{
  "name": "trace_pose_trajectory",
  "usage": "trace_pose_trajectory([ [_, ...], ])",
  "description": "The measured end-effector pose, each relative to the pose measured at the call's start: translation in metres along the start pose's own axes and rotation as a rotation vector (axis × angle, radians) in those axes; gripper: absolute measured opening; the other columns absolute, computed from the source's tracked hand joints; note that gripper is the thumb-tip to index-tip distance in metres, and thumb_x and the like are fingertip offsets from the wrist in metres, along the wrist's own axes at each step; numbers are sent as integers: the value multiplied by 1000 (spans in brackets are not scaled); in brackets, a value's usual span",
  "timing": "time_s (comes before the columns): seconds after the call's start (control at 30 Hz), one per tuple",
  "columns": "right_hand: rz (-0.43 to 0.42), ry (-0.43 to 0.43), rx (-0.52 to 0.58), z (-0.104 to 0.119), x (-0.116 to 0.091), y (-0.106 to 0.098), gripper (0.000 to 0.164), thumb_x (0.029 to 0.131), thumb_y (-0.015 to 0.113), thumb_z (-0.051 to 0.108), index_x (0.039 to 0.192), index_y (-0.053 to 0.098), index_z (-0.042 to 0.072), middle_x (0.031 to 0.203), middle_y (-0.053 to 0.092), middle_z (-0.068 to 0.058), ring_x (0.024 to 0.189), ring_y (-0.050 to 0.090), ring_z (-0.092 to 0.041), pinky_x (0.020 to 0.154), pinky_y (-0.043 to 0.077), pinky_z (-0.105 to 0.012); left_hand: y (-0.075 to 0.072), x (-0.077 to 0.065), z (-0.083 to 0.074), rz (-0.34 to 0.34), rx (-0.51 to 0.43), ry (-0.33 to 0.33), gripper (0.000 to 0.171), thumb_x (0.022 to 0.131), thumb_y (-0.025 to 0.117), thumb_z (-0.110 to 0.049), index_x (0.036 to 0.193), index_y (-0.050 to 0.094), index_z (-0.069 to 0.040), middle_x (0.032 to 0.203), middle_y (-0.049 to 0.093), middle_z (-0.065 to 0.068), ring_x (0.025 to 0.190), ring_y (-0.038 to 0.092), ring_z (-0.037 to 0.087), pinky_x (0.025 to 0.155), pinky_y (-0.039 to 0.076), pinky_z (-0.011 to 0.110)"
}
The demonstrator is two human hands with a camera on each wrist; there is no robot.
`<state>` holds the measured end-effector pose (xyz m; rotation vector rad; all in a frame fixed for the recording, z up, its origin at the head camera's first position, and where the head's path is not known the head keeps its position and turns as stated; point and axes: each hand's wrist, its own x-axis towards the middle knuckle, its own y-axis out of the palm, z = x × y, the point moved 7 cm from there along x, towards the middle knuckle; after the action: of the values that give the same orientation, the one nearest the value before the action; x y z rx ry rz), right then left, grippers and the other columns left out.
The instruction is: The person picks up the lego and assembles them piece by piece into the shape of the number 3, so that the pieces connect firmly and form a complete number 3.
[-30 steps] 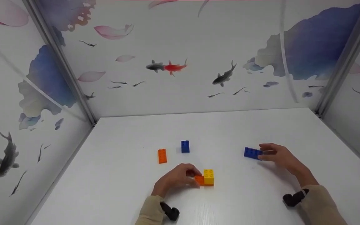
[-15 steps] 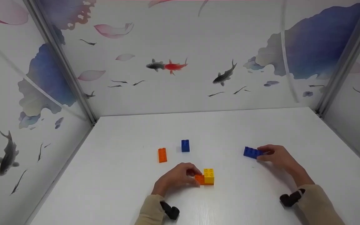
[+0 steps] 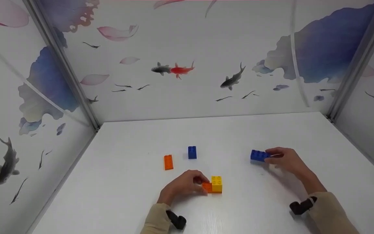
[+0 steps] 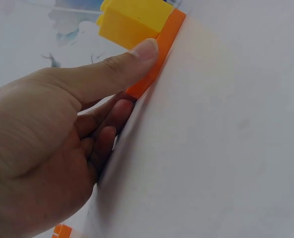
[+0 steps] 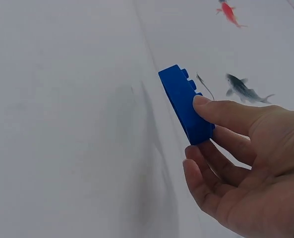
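Observation:
My left hand (image 3: pixel 186 182) pinches the left end of a flat orange building brick (image 4: pixel 162 58) that lies on the table. On that brick's right half stands a yellow building brick (image 3: pixel 217 184) with studs on top. Over at the right, my right hand (image 3: pixel 286 160) holds a long blue building brick (image 5: pixel 184 101) by one end, between thumb and fingers. In the right wrist view this brick is lifted off the table, its studs facing right and its shadow below. The fingers hide part of its near end.
A smaller blue brick (image 3: pixel 192 152) stands on the white table (image 3: pixel 125 156) beyond the left hand. To its left lies another flat orange brick (image 3: pixel 168 162). Printed panels with fish close off the back and the sides.
My right hand has closed on the long blue brick, raised it and carried it slightly left. The left hand and the orange brick with the yellow one stay put.

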<state>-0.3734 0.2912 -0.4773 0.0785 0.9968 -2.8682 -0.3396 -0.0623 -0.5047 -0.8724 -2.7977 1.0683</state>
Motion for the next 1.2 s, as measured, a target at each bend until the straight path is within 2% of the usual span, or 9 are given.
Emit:
trace_pose_trajectory([
  [0.13,-20,-35,1,13,-2,0,60,92,71,39,140,57,5,135,60,-24,119,60,-33,102,51,-48,0,0,1,0,-16,8,26,82,83,-25,106,73,-27,103,65,-13,98,55,10,95,48,28],
  [0.27,-24,-43,10,24,-4,1,60,92,72,39,140,57,6,136,60,-23,121,59,-35,104,50,-49,0,1,2,2,-29,23,25,82,83,-25,105,73,-27,102,66,-13,96,56,8,92,47,25],
  [0.77,-15,-139,4,65,-18,12,52,92,73,35,134,62,8,131,63,-21,119,62,-36,95,57,-41,1,0,3,6,-33,-7,26,82,83,-27,106,73,-27,102,65,-11,97,55,11,93,47,28],
  [1.2,-24,-203,-15,89,-29,20,48,91,73,33,131,64,7,125,66,-19,112,66,-34,90,59,-41,1,2,3,6,-10,2,26,82,83,-29,106,73,-28,102,65,-13,97,55,10,94,48,29],
])
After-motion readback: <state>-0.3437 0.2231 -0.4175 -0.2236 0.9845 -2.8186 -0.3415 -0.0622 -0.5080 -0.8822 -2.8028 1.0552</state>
